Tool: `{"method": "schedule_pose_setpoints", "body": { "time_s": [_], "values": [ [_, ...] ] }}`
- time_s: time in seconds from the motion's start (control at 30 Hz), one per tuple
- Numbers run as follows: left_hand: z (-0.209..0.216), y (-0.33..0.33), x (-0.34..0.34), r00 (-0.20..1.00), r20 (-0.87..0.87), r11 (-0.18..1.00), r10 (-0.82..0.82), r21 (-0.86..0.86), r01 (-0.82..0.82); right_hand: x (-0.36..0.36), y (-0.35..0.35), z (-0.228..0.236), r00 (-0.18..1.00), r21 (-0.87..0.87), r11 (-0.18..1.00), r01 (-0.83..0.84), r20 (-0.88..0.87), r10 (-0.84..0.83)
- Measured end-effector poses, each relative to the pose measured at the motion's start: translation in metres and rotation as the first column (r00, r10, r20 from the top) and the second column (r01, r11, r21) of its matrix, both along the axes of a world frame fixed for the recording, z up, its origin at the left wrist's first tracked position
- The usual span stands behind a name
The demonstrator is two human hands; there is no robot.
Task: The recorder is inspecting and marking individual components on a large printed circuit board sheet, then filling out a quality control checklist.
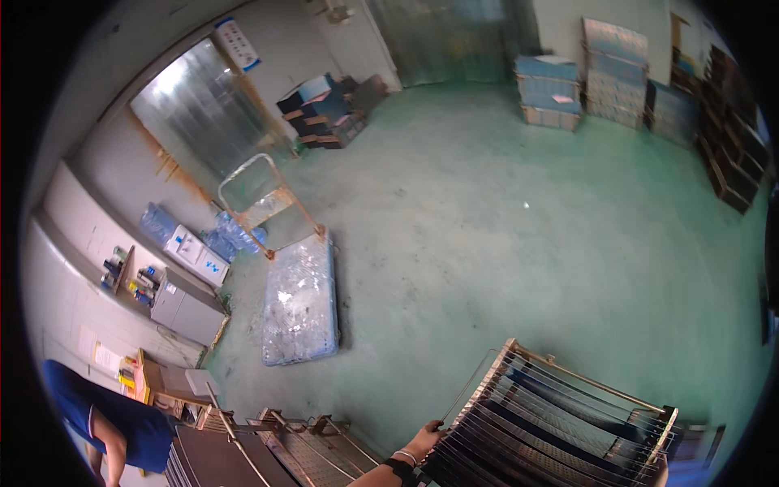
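In front of me at the lower right stands a metal rack (586, 377) strung with thin rods, with several dark panels (552, 410) lying in its slots. My left hand (425, 439), with a dark band and a bracelet at the wrist, is closed on the left side of the rack. Its fingertips are partly dark against the frame. Only a sliver of my right hand (662, 471) shows, at the rack's lower right corner. The rack hides its fingers.
A co-worker in blue (114, 414) stands at the lower left beside brown boards (215, 458). Ahead lies a flat trolley (299, 312) with an upright handle. A water dispenser (196, 256) and a grey cabinet (188, 308) line the left wall. Stacked boxes (548, 89) stand far off.
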State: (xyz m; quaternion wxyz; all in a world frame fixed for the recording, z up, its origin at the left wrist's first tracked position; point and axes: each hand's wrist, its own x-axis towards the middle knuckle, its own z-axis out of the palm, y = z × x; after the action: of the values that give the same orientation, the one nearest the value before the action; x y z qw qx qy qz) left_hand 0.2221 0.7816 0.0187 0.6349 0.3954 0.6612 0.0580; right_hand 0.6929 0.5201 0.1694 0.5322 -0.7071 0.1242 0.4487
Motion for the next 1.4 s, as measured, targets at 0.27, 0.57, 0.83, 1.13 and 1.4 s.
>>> {"method": "schedule_pose_setpoints", "body": {
  "time_s": [0.27,0.57,0.83,1.13,1.4],
  "values": [
    [0.015,0.123,-0.039,0.966,0.023,0.965,0.258,0.038,-0.259,0.074,0.208,-0.046,0.94,0.213,0.92,-0.33,-0.018,0.341],
    [-0.039,0.26,-0.188,0.977,-0.161,0.939,-0.142,0.289,0.184,-0.088,0.493,0.021,0.181,-0.312,0.472,-0.825,0.645,0.743],
    [0.005,0.374,-0.304,0.892,-0.103,0.897,0.441,0.088,-0.433,-0.212,0.732,-0.004,0.881,0.149,0.869,-0.471,0.111,0.459],
    [0.007,0.512,-0.408,0.666,-0.13,0.677,0.735,0.085,-0.731,-0.326,0.978,-0.082,0.825,0.157,0.822,-0.548,-0.062,0.562],
    [-0.076,0.57,-0.579,0.558,-0.081,0.559,0.826,-0.014,-0.829,-0.466,1.098,-0.195,0.731,0.163,0.731,-0.663,-0.069,0.679]
  ]
}}
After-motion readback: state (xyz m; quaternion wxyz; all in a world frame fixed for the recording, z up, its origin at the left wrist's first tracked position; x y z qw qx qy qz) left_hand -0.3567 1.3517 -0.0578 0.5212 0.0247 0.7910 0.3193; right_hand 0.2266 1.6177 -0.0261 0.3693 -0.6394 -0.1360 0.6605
